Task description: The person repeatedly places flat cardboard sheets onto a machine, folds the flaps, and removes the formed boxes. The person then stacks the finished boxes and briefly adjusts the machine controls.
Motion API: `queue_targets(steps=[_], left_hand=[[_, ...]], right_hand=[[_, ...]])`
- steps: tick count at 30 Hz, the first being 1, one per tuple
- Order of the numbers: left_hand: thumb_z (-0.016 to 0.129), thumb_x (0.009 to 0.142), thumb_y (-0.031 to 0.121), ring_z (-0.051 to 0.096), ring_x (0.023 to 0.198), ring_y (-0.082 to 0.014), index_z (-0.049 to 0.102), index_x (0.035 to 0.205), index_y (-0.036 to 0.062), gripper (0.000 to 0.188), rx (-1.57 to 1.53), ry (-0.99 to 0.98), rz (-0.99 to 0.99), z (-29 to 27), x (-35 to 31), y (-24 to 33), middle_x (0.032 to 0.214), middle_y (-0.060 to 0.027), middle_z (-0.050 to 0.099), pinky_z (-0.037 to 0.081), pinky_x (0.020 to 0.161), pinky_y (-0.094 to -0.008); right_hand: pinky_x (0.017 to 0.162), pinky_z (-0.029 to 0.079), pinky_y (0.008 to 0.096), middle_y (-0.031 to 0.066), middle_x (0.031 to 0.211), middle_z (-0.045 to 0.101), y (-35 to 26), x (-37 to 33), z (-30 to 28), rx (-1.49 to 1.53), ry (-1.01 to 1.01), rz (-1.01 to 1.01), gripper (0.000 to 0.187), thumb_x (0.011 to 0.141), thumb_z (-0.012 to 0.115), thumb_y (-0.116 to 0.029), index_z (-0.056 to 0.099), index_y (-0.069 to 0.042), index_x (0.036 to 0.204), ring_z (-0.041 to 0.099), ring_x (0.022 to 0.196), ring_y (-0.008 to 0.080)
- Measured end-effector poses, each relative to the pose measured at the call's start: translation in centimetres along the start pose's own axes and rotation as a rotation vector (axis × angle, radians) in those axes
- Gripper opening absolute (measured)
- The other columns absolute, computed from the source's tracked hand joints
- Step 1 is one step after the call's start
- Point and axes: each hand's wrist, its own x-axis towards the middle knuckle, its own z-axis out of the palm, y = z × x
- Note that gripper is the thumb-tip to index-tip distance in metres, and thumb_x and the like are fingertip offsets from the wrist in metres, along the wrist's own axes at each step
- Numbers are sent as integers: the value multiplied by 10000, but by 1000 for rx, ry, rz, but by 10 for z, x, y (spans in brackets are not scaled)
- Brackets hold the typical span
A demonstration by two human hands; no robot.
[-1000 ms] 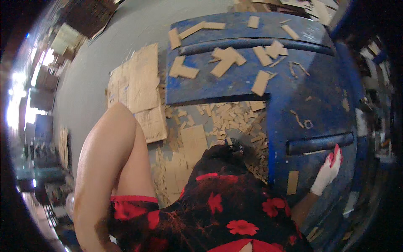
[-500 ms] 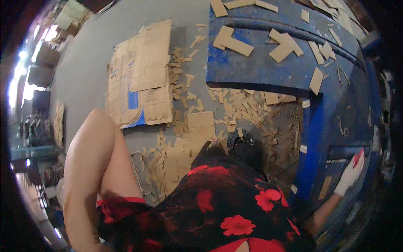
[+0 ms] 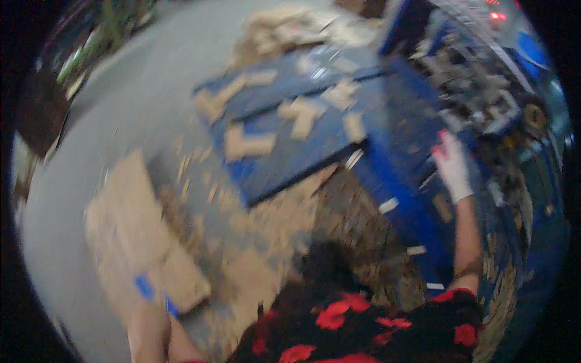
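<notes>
The right hand, in a white glove with pink-red fingertips, reaches forward over the right side of the blue counter; its fingers look stretched out and near one another, but blur hides whether they have hold of anything or touch the surface; the left hand is out of view, so its fingers cannot be told.

A narrow cardboard strip lies on the counter behind the fingers, just left of the right wrist and apart from the glove; a single cardboard piece lies left of the fingers, well apart, near the counter's inner corner; an L-shaped pair of pieces lies farther left; past the fingers stands a jumble of grey parts, too blurred to name.
</notes>
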Motion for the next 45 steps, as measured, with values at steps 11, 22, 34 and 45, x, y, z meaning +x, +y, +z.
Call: queue_targets(steps=[11,22,34,45], left_hand=[[661,832,225,571,1028,-312,580,1138,60,357,555,501,-826,-148,-3,-217,1108,-121,603,450,878,-417],[623,839,320,426,1165,-288,460,1255,70,511,1163,516,-1079,-161,34,-380,1248,-103,466,320,929,-467],[546,870,455,377,1191,-255,380,1345,132,598,1096,418,-1378,-164,42,-382,1231,-76,427,243,923,-520],[572,815,479,355,1210,-269,385,1377,168,668,1102,416,-1414,-154,30,-400,1261,-76,422,237,946,-549]], right_hand=[[1000,390,421,208,1322,420,26,113,-68,-83,71,-12,633,829,618,-163,314,-34,1370,444,1199,384],[826,490,487,269,1105,508,61,381,-69,-256,191,-29,370,864,551,-251,450,21,1094,579,974,424],[720,550,445,235,991,629,78,602,-76,-365,408,117,275,903,423,-136,528,29,1096,649,924,362],[718,538,484,236,945,662,77,697,-86,-308,543,182,276,856,474,-148,692,6,925,666,874,375]])
